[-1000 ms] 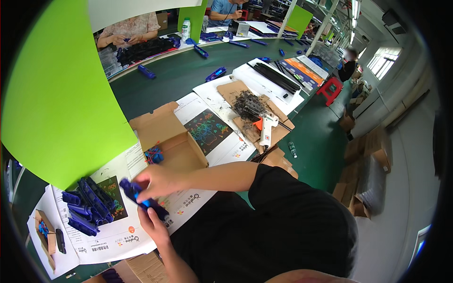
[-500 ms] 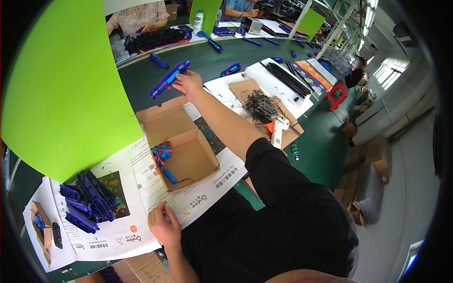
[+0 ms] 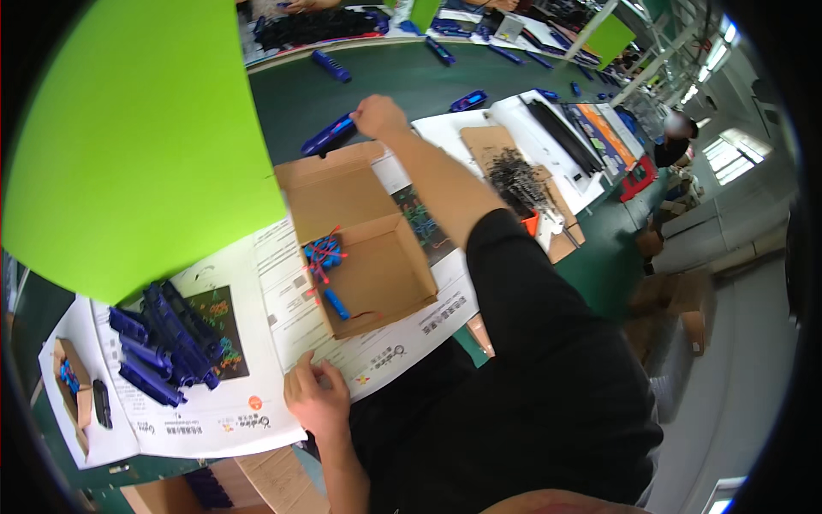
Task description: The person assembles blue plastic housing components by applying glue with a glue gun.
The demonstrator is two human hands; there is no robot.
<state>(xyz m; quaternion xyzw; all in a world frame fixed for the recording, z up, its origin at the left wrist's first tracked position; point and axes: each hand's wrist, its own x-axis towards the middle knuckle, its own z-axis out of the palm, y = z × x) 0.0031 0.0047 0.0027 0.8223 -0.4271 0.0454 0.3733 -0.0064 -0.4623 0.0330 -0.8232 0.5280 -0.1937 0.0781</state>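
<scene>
My right hand (image 3: pixel 379 116) reaches far across to the green belt, its fingers curled at the right end of a dark blue plastic housing (image 3: pixel 329 135). That housing lies slanted on the belt, behind the raised lid of an open cardboard box (image 3: pixel 377 283). Inside the box are a bundle of blue cylindrical cells with red wires (image 3: pixel 324 254) and one separate blue cell (image 3: pixel 336 304). My left hand (image 3: pixel 317 394) rests on the printed paper sheet (image 3: pixel 282 343) before the box, fingers loosely bent and apart, holding nothing.
A green partition (image 3: pixel 145 137) stands at the left. Several dark blue housings (image 3: pixel 167 343) are piled below it. A small carton (image 3: pixel 73 394) lies farther left. To the right, cardboard holds dark scraps (image 3: pixel 518 180) beside black strips (image 3: pixel 565 137). More housings lie along the belt (image 3: pixel 394 77).
My right hand has lowered the housing onto the belt and shifted to its right end. My left hand stays by the box. The whole view has shifted slightly.
</scene>
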